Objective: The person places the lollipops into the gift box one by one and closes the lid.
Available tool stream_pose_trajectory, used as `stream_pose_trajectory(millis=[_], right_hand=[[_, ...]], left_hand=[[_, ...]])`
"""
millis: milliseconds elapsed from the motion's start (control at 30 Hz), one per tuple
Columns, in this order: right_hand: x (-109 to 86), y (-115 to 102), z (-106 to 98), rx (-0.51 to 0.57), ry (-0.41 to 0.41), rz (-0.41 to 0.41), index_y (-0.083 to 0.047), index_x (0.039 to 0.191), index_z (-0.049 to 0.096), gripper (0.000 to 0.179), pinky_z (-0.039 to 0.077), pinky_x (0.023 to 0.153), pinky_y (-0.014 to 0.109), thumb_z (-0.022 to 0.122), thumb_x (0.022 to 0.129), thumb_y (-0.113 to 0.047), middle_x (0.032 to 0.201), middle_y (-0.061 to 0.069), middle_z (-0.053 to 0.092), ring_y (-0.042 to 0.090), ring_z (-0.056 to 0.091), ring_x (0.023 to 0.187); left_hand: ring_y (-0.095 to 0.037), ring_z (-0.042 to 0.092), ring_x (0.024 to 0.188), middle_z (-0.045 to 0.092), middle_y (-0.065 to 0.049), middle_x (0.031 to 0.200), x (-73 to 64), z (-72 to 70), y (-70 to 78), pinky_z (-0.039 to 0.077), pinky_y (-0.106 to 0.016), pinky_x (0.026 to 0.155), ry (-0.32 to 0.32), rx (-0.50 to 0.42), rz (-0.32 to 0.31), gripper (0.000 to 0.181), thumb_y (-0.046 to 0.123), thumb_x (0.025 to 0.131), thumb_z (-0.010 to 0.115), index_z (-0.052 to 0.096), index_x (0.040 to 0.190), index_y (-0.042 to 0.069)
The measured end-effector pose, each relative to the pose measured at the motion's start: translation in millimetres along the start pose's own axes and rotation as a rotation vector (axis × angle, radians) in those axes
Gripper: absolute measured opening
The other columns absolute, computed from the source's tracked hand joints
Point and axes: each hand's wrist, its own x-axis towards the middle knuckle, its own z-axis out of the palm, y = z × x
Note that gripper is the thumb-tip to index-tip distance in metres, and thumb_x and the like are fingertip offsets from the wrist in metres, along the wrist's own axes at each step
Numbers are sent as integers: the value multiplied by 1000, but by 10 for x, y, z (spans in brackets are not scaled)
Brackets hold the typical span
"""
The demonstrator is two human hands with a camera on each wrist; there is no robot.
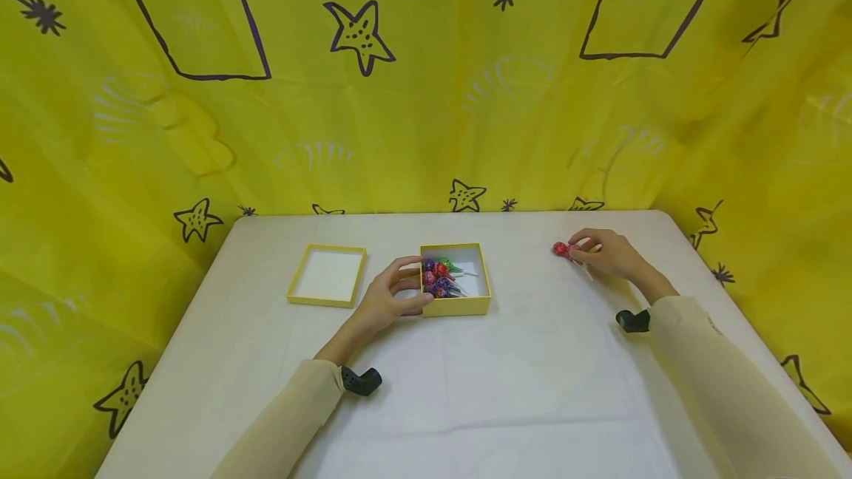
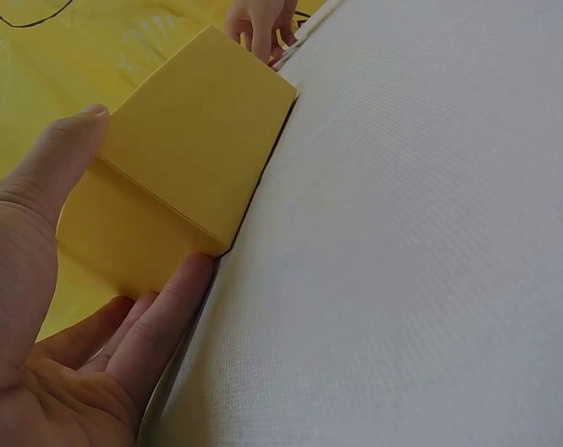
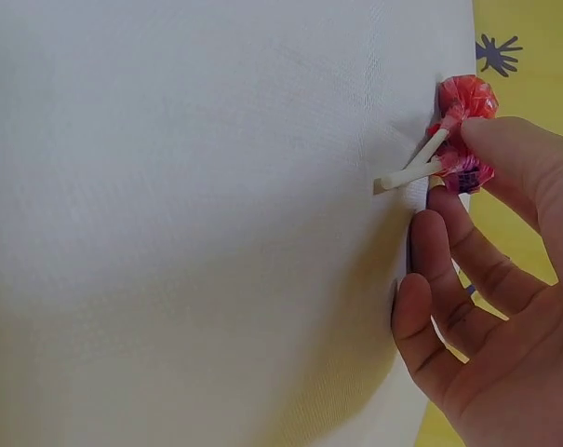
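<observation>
A yellow open-topped box (image 1: 455, 307) stands mid-table with several wrapped lollipops (image 1: 441, 279) inside, their heads crowded toward its left side. My left hand (image 1: 397, 294) holds the box by its left side, thumb at the front corner; the left wrist view shows thumb and fingers against the yellow walls (image 2: 193, 140). Farther right, my right hand (image 1: 607, 253) pinches at a pink-purple lollipop (image 3: 467, 173) between thumb and forefinger. Right beside it is a red lollipop (image 1: 560, 248), its white stick crossing the other's. Both lollipops are low at the tablecloth.
Left of the box lies its yellow-rimmed lid (image 1: 326, 276), white inside facing up. A white cloth (image 1: 532, 390) covers the table. Yellow patterned curtain (image 1: 426, 94) closes off the back and both sides. Each sleeve cuff has a dark wrist device (image 1: 362, 381) near it.
</observation>
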Motion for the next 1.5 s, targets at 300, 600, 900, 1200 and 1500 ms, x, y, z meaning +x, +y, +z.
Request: stream_pose_trajectory(millis=[300,600,900,1200,1500], right_hand=[[10,12,0,0,-1,-4,-4,127,64,35,55,87,57,68,101,-27,113,26,69,36,64,95],[20,23,-3,-4,-3,-4,-4,127,63,34,54,88,58,68,101,-26,112,25,69,37,63,96],[44,63,3,1,2,-25,-4,125,64,32,52,91,61,69,101,-25,113,25,71,40,65,101],[77,41,-104,-23,-60,-61,-3,118,67,28,58,80,44,72,99,-24,106,19,72,32,66,93],[33,-145,-313,-16,-119,-114,-3,115,67,24,57,73,35,74,96,-15,110,21,72,29,67,89]], left_hand=[[-34,55,130,50,-18,150,1,-8,9,60,-40,91,7,17,3,77,13,89,82,43,155,17],[-38,52,132,47,-20,152,-14,3,53,62,-41,83,-8,-20,-12,77,9,90,81,41,156,16],[-36,54,131,47,-19,152,11,-4,23,63,-42,82,-6,-19,-9,77,11,89,82,42,155,17],[-36,54,130,48,-19,151,3,1,15,62,-41,83,-12,-25,-11,75,9,90,81,43,155,17],[-41,50,133,41,-23,156,8,9,14,63,-43,81,-22,-51,-23,79,5,91,78,36,158,15]])
